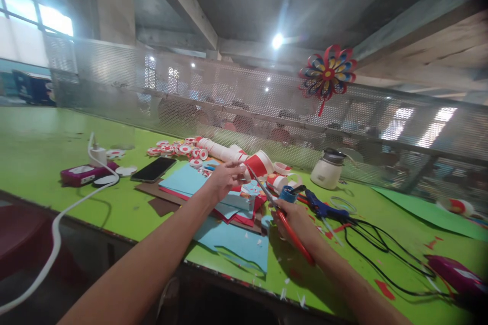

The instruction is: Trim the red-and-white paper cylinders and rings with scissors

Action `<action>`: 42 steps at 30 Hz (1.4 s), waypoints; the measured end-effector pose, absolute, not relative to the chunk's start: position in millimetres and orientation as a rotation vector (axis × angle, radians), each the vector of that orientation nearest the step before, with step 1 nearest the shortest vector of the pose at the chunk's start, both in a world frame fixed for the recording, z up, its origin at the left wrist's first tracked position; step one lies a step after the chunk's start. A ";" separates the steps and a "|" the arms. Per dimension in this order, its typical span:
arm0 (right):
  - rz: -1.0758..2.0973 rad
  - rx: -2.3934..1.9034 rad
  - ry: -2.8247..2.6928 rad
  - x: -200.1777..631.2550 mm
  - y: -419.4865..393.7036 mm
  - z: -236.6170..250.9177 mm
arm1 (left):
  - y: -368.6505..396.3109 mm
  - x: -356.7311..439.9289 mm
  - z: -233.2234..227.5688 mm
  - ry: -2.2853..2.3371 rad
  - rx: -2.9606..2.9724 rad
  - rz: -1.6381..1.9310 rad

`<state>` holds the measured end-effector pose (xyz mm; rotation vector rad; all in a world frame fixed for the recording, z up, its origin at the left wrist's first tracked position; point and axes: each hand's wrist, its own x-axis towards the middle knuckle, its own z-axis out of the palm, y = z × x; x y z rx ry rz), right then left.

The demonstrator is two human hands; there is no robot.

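My right hand (295,218) grips red-handled scissors (284,221), their blades pointing up and left toward my left hand. My left hand (224,177) reaches forward over a stack of blue and red paper sheets (198,185); its fingertips pinch a small piece near the scissor tips, too small to tell what it is. A red and white paper cup (261,162) lies on its side just beyond the fingers. A blue tape roll (287,194) sits right by my right hand.
On the green table (38,147): a black phone (154,168), a pink box (82,173) with a white charger and cable (57,223), red-white paper discs (171,149), a blue glue gun (320,208) with black cord, a white jar (328,168). A paper flower (328,73) hangs on the mesh partition.
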<state>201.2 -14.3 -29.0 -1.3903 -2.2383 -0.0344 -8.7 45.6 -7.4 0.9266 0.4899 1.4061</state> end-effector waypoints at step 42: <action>-0.044 -1.418 -2.244 195.7 -22.1 -24.3 | 42.2 -3.8 -5.0 0.491 0.971 1.427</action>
